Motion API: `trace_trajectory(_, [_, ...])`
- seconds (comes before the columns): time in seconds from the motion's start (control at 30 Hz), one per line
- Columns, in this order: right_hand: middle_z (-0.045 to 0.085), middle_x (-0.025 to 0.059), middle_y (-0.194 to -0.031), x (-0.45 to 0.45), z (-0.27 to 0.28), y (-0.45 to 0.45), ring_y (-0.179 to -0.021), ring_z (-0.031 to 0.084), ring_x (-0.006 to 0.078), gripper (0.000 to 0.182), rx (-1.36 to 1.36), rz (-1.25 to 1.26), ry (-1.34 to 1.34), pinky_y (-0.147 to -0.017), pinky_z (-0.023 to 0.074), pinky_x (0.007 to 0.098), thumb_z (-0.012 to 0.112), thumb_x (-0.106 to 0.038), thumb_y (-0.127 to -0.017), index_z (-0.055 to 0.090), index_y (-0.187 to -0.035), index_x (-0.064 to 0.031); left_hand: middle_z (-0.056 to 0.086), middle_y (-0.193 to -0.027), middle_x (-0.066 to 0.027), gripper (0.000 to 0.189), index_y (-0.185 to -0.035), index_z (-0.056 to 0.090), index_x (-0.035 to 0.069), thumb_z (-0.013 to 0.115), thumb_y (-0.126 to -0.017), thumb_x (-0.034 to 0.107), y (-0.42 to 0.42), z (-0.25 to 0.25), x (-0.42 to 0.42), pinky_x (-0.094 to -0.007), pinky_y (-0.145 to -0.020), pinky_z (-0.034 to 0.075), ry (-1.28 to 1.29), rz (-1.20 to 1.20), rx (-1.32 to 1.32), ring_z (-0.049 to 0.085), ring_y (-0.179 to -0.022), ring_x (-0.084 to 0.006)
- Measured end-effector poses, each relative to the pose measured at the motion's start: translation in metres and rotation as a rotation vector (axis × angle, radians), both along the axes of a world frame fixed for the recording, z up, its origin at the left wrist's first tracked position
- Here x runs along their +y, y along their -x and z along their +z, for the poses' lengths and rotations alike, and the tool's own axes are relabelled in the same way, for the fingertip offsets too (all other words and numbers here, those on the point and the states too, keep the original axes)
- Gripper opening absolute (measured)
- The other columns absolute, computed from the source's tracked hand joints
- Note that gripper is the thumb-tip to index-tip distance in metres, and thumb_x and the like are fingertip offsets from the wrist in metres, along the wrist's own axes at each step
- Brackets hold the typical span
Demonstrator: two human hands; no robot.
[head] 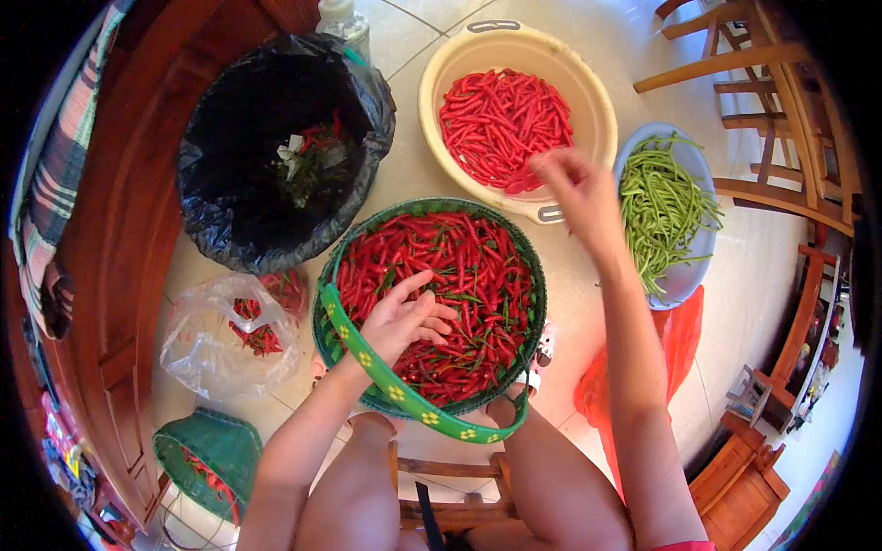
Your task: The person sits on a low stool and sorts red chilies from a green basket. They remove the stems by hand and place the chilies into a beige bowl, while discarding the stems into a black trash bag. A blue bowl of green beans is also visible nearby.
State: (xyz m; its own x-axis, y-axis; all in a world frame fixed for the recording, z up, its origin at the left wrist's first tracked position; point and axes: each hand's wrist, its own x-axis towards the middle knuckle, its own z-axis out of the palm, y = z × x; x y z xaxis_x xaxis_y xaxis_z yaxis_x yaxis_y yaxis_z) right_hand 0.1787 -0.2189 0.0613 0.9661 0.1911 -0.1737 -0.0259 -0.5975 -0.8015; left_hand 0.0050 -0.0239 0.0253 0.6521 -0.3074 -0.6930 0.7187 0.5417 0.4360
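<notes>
A green woven basket (541,303) full of red chili peppers (441,241), with green stems and a few leaves among them, stands between my feet. Its green handle with yellow flowers (396,394) is tipped towards me. Above the peppers, beside the handle, my left hand (412,320) has its fingers apart and nothing visible in it. My right hand (575,189), slightly blurred, hovers over the near right rim of a cream plastic basin (598,103). Red chili peppers without visible stems (503,124) lie in that basin. Whether the right fingers pinch a pepper is unclear.
A bin lined with a black plastic bag (227,172) holds scraps at upper left. Beneath it sit a clear plastic bag (200,351) with peppers and a tipped green basket (207,441). At right are green beans (661,200) in a blue basin, a red bag (599,386) and wooden chairs (730,65).
</notes>
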Motion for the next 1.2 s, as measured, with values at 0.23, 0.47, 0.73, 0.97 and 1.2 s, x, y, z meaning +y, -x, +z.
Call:
trace_trajectory(0.23, [0.051, 0.0171, -0.099, 0.021, -0.014, 0.01, -0.093, 0.049, 0.0319, 0.035, -0.824, 0.086, 0.336, -0.08, 0.0398, 0.039, 0.06, -0.008, -0.071, 0.051, -0.105, -0.0008, 0.058, -0.09, -0.0099, 0.029, -0.112, 0.045, 0.002, 0.048, -0.087, 0.016, 0.006, -0.012, 0.002, -0.0249, -0.067, 0.048, -0.12, -0.07, -0.018, 0.057, -0.076, -0.0142])
trace_trajectory(0.47, [0.055, 0.0098, -0.084, 0.064, -0.069, 0.075, -0.086, 0.052, 0.0237, 0.025, -0.898, 0.938, 0.688, -0.073, 0.0411, 0.0315, 0.05, -0.015, -0.068, 0.058, -0.088, -0.0037, 0.058, -0.089, -0.0085, 0.026, -0.108, 0.048, 0.0, 0.05, -0.086, 0.014, 0.006, -0.014, 0.005, -0.0235, -0.066, 0.048, -0.179, -0.05, -0.014, 0.057, -0.075, -0.0124])
trace_trajectory(0.73, [0.055, 0.0142, -0.074, 0.043, -0.046, 0.072, -0.076, 0.054, 0.0296, 0.007, -0.208, 0.6, 0.136, -0.066, 0.0439, 0.0357, 0.055, -0.005, -0.07, 0.059, -0.073, -0.0001, 0.055, -0.102, -0.0108, 0.033, -0.109, 0.051, 0.001, 0.059, -0.078, 0.01, 0.005, -0.007, 0.006, -0.0244, -0.073, 0.046, -1.091, -0.014, -0.576, 0.056, -0.085, -0.0134])
trace_trajectory(0.97, [0.059, 0.0118, -0.075, 0.042, -0.013, 0.083, -0.069, 0.057, 0.0206, 0.011, 0.336, 0.517, -0.276, -0.064, 0.0447, 0.0291, 0.058, -0.009, -0.077, 0.059, -0.082, 0.0011, 0.062, -0.081, -0.0085, 0.029, -0.107, 0.054, -0.001, 0.056, -0.081, 0.013, -0.001, 0.003, 0.008, -0.0242, -0.06, 0.05, -0.51, -0.066, -0.315, 0.06, -0.067, -0.014])
trace_trajectory(1.2, [0.058, 0.0043, -0.069, 0.041, -0.019, 0.088, -0.066, 0.053, 0.0099, 0.014, 0.586, 0.409, -0.575, -0.061, 0.0431, 0.0238, 0.056, -0.013, -0.081, 0.059, -0.083, 0.0008, 0.057, -0.071, -0.0073, 0.024, -0.097, 0.056, -0.003, 0.049, -0.086, 0.017, -0.007, 0.01, 0.019, -0.024, -0.051, 0.046, 0.043, -0.093, -0.032, 0.055, -0.055, -0.0137])
